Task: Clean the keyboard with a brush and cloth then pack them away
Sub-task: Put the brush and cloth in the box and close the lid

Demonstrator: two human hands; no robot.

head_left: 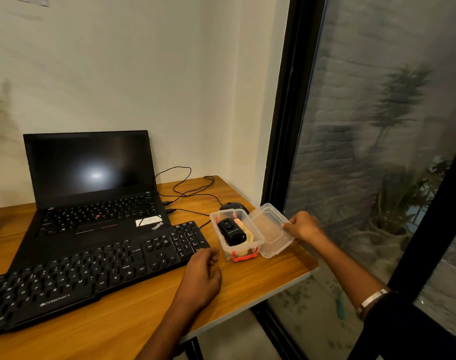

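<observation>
1. The right hand (303,226) grips the clear lid (272,229), tilted against the box's right side.
2. The left hand (204,272) rests loosely curled and empty, just before the box (236,233).
3. The box holds a black brush-like tool (230,231) over something pale, perhaps the cloth.
4. The keyboard (91,268) lies left of the box.
5. Risk: the lid overhangs the desk (260,279) edge; a slack grip could drop it.

**Mostly black gear on an orange-brown desk**

Keyboard (91,271) is black with white lettering, laptop (91,183) black with a red dot in the keys. Clear plastic box (237,236) has red-orange clips, black gadget (230,231) inside. Desk (133,320) is warm wood grain.
</observation>
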